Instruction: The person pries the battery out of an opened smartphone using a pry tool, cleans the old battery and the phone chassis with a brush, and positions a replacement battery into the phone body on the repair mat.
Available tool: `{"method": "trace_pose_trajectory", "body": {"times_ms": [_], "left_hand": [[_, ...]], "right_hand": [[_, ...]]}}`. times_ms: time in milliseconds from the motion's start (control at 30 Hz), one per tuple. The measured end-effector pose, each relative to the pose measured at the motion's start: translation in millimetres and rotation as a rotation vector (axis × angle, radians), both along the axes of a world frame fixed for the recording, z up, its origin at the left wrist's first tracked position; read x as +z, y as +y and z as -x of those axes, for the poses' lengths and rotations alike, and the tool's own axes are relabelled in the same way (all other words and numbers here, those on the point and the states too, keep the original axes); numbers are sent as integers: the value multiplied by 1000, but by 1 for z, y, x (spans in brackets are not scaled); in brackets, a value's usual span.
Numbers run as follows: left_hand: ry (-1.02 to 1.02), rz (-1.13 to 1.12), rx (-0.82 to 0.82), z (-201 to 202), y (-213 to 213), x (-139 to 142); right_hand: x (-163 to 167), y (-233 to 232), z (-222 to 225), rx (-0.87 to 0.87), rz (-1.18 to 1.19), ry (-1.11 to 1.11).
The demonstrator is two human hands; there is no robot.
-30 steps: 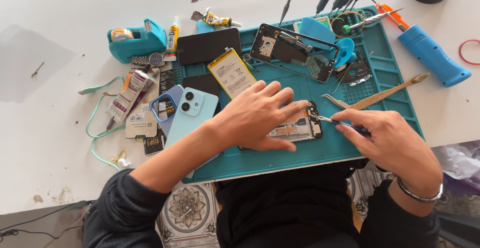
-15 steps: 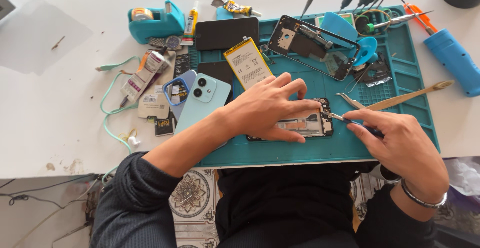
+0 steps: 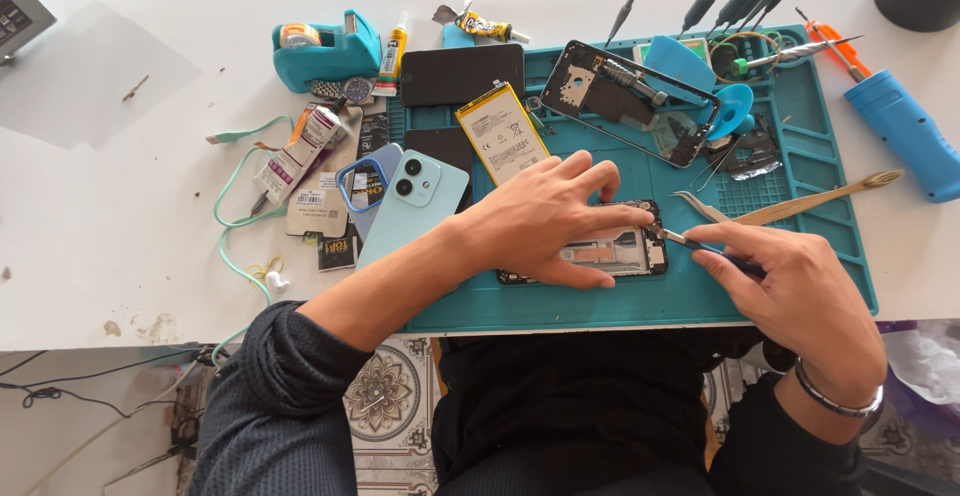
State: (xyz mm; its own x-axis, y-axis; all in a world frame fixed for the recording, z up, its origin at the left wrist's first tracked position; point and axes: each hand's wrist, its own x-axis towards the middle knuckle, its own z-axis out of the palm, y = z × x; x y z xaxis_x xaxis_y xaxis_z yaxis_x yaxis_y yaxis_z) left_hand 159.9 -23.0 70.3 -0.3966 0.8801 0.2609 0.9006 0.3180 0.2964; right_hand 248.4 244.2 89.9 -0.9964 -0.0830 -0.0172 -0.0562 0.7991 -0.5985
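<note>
White surface (image 3: 120, 186), teal mat (image 3: 800, 246): my left hand (image 3: 545, 218) flat, pinning opened phone (image 3: 620, 253) mid-mat; right hand (image 3: 790, 281) pinched on thin tool (image 3: 690, 244) at its edge. Slip could gouge the board w/ too much push

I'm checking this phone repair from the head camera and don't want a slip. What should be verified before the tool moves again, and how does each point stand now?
1. Opened phone lies flat on the teal mat: ok.
2. Left hand presses on the phone to steady it: ok.
3. Right hand grips the thin tool firmly: ok.
4. Tool tip sits at the phone's right edge: ok; the exact part it touches: cannot tell.
5. Tweezers lie close to the tool, could be knocked: not ok.
6. Loose screws kept off the phone: cannot tell.
</note>
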Motion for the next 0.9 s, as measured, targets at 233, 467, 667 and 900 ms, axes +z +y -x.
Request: {"method": "trace_pose_trajectory", "body": {"times_ms": [233, 467, 667, 900], "left_hand": [[22, -56, -9, 3, -5, -3], [3, -49, -2, 3, -10, -5], [41, -84, -14, 3, -11, -11], [55, -69, -17, 3, -12, -12]], "right_hand": [[1, 5, 0, 2, -30, -83], [-24, 20, -11, 134, 550, 124], [-35, 20, -6, 292, 1087, 385], [-49, -6, -1, 15, 952, 532]]}}
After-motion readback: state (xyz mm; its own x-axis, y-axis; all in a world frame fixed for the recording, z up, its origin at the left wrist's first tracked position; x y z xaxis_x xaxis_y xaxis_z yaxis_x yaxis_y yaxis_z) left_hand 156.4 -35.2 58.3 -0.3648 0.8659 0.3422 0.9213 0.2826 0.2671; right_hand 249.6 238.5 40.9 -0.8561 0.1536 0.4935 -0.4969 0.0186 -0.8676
